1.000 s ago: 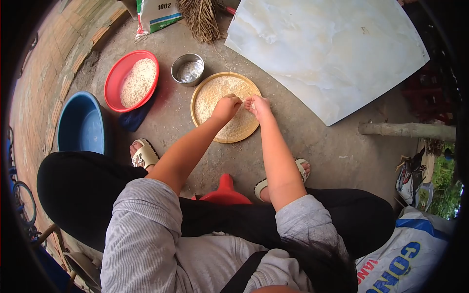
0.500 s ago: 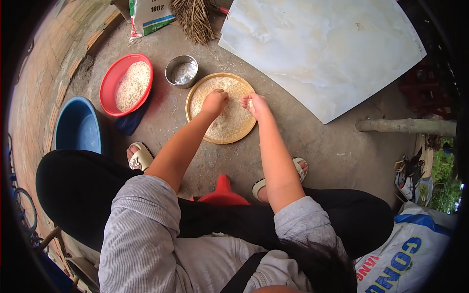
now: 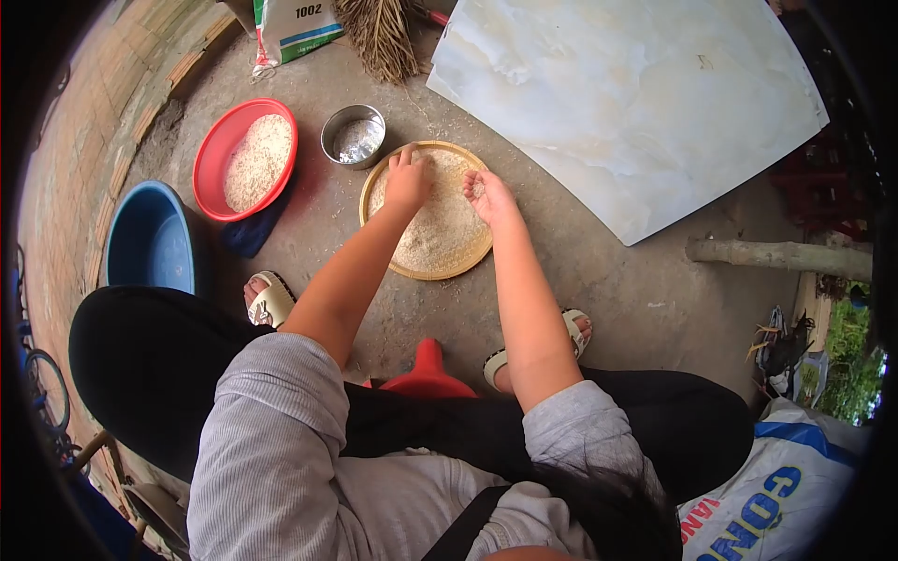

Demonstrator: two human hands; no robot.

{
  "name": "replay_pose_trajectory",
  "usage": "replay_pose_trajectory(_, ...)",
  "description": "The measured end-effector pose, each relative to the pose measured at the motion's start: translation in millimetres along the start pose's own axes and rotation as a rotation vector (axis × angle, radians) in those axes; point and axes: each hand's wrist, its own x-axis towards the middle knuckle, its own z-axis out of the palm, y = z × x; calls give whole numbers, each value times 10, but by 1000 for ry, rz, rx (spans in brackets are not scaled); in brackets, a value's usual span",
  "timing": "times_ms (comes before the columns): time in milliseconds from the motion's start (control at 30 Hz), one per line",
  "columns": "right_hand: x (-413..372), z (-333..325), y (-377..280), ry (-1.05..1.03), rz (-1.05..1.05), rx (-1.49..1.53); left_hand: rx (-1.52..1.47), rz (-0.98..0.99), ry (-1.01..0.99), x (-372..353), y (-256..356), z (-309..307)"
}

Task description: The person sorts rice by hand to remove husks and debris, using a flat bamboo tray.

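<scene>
A round woven tray (image 3: 447, 266) lies on the ground with pale rice-like grains (image 3: 426, 238) spread over it. Above its far left part is my left hand (image 3: 408, 182), back upward, fingers stretched forward and somewhat apart near the rim. Over the right side of the tray, my right hand (image 3: 492, 198) is turned palm up, its fingers curled around a small amount of the grains. Just beyond the tray, to the left, stands a metal bowl (image 3: 354, 136) with some grains at its bottom.
At left are a red basin (image 3: 210, 173) holding grains and a blue basin (image 3: 150, 238). A straw broom (image 3: 379, 37) and a printed sack (image 3: 297, 28) lie at the back. A large marbled sheet (image 3: 627, 103) covers the right. A red stool (image 3: 427, 374) shows below me.
My left hand has moved slightly away from my right hand, toward the tray's far left rim, and its fingers have opened. My right hand stays cupped in nearly the same place.
</scene>
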Motion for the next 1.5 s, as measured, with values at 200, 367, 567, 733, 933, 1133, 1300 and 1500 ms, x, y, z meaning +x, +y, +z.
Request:
replay_pose_trajectory(200,32,103,28,67,-7,-36,-381,-66,-166,50,163,3)
replay_pose_trajectory(367,183,145,117,50,-121,77,-514,-9,-186,147,426,-140)
replay_pose_trajectory(567,93,191,-24,76,-40,-85,-182,45,-244,115,-96,43)
replay_pose_trajectory(733,107,155,-13,116,-50,-171,-527,-147,-435,137,286,-28)
replay_pose_trajectory(933,305,6,30,152,-91,139,-455,36,-297,264,430,-8)
replay_pose_trajectory(1133,147,48,-74,133,-68,-89,-198,45,-443,262,177,219)
replay_pose_trajectory(1300,57,196,-53,292,-135,-109,-549,13,-382,197,497,136)
replay_pose_trajectory(1500,166,85,-66,194,-100,-88,-270,34,-118,132,367,-50)
